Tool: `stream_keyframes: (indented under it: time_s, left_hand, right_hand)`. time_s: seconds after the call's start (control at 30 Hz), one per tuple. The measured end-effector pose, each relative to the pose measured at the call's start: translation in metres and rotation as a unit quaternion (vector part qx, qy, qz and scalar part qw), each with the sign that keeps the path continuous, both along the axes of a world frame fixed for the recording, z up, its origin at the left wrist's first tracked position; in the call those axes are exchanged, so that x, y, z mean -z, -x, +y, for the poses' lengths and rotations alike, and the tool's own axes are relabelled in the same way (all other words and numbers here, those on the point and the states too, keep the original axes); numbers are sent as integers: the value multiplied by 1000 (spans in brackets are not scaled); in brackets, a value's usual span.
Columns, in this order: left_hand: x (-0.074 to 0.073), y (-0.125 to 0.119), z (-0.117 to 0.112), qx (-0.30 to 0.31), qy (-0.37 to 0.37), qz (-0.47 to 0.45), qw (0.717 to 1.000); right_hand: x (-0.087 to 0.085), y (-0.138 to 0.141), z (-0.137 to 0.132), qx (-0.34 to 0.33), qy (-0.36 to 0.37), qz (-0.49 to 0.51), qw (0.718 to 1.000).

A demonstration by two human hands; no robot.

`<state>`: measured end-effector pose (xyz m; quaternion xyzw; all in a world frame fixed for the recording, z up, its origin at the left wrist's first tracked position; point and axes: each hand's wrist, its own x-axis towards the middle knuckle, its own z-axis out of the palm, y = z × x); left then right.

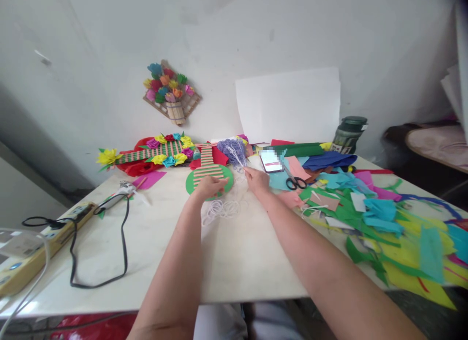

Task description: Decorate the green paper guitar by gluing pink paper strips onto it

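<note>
My left hand (211,185) rests with curled fingers on the near edge of a green paper guitar shape (210,177) covered in pink and green strips. My right hand (257,179) is just right of it, fingers pinched on thin white string (239,160) that runs up to a bundle of lilac thread (234,150). Loose loops of white string (224,208) lie on the white table (234,262) between my forearms.
A glue gun (122,190) with a black cable and a power strip (40,240) lie left. A phone (271,160), black scissors (295,182), a green jar (349,134) and heaps of coloured paper scraps (380,216) fill the right. A flowered paper guitar (153,154) lies behind.
</note>
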<state>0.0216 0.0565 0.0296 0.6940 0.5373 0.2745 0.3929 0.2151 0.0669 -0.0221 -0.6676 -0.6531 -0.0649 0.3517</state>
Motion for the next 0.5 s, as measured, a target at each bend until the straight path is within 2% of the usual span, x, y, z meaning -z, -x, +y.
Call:
stream_keyframes:
  time_s: [0.03,0.1,0.13,0.17,0.23,0.27,0.33,0.43,0.5]
  left_hand:
    - [3,-5,0,-33,-30,-1,999]
    - [6,-18,-3,-64,-40,-87,993]
    - [6,-24,-5,-43,-16,-154,987]
    - [7,-29,-9,4,27,-222,975]
    - [8,-38,-14,70,112,-301,944]
    - [9,-41,-15,87,138,-309,937]
    - [12,-42,-14,90,152,-284,942]
    - [12,-36,-11,70,123,-219,965]
    - [5,-28,-12,102,107,-217,965]
  right_hand:
    - [0,1,-1,-16,-19,-16,1000]
    - [0,3,-3,-58,-54,-54,995]
    - [0,5,-4,-81,-69,-74,992]
    - [-1,6,-5,-104,-80,-94,987]
    - [-4,8,-7,-138,-91,-126,978]
    - [-5,9,-8,-145,-92,-137,975]
    - [-7,10,-9,-147,-90,-148,974]
    - [-7,10,-9,-137,-77,-143,977]
    - [-5,9,-7,-124,-56,-126,983]
